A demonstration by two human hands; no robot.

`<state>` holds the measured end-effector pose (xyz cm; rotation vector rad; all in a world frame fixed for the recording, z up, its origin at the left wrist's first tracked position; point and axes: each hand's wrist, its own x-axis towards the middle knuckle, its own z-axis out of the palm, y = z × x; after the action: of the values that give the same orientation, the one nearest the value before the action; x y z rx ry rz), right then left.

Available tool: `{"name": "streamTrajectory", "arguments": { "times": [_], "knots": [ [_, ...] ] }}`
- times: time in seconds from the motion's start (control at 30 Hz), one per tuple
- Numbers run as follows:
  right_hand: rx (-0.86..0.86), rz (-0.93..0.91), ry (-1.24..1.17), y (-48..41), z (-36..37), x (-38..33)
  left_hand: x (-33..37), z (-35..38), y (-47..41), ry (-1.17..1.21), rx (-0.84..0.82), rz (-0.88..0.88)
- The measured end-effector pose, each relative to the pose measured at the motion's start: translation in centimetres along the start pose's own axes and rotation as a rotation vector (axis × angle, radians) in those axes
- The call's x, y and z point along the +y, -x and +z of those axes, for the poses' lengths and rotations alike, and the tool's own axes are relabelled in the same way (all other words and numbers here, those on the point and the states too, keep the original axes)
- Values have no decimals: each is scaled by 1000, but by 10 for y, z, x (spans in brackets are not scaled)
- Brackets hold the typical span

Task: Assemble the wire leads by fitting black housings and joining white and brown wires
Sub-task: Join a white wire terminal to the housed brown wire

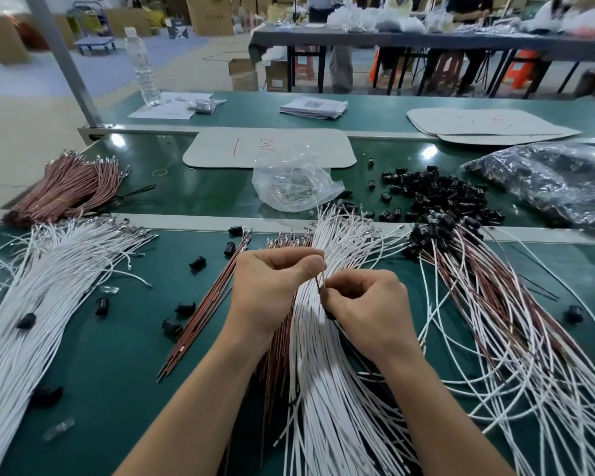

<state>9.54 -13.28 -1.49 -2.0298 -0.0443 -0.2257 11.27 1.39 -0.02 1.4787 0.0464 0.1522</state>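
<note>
Over the fanned white wire bundle (327, 372), the left hand (272, 290) pinches a thin upright wire lead (321, 282) at its top; the right hand (364, 304) pinches just below, perhaps onto a small black plastic housing (330, 316).

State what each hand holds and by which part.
Left hand pinches the upper end of a thin wire pair, one white and one dark; right hand pinches the same pair just below.

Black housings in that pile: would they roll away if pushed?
Probably. The housings look like short cylinders, and strays lie scattered on the table. They seem light, heaping loosely. Likely rigid plastic, so hardly fragile.
</note>
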Motion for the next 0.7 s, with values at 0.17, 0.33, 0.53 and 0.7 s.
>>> {"name": "streamTrajectory", "arguments": {
  "times": [0.17, 0.33, 0.53, 0.7],
  "knots": [
    [0, -16, 13, 0, 1, -2, -3, -1, -5, -30, 46, -15],
    [52, 5, 35, -10, 0, -12, -8, -11, -18, -12, 188, -74],
    [-3, -23, 322, -77, 12, -44, -13, -18, -28, -67, 211, -101],
    [-51, 22, 811, -157, 37, -34, -17, -18, -29, -78, 206, -126]
  ]
}}
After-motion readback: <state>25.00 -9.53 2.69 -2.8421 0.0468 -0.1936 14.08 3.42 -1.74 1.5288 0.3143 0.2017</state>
